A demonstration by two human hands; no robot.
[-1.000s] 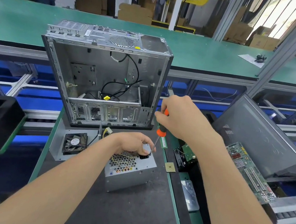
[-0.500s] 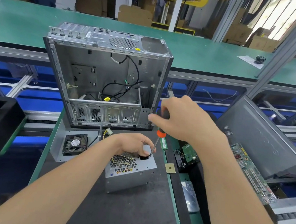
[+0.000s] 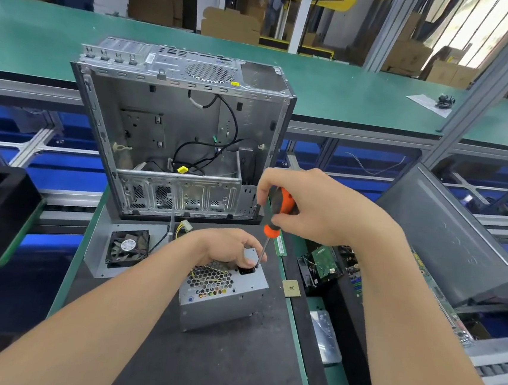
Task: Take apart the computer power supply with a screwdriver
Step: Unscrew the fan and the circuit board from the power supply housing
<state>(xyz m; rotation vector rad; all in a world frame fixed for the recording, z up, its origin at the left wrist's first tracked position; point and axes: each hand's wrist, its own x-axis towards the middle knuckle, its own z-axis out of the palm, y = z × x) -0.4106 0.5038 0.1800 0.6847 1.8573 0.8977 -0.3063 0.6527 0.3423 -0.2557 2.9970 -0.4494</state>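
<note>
Steadies the power supply (image 3: 221, 297) on the dark table (image 3: 213, 371) with fingers (image 3: 251, 254) of the left hand (image 3: 229, 247) curled over its top; grips the screwdriver (image 3: 279, 204) in the right hand (image 3: 316, 207), tip at its corner. Faces an open computer case (image 3: 159, 127); fan (image 3: 129, 247) left, circuit boards (image 3: 322, 259) right, green conveyor (image 3: 349, 86) beyond

Grey metal power supply box (image 3: 222, 308) mid dark tabletop (image 3: 213, 374), orange-handled screwdriver (image 3: 271, 229) tip on its top; open steel computer case (image 3: 141, 125) behind; black square fan (image 3: 128, 248) left.

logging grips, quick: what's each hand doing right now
Left hand: holds the grey metal power supply box.
Right hand: grips the orange-and-black screwdriver.
</note>
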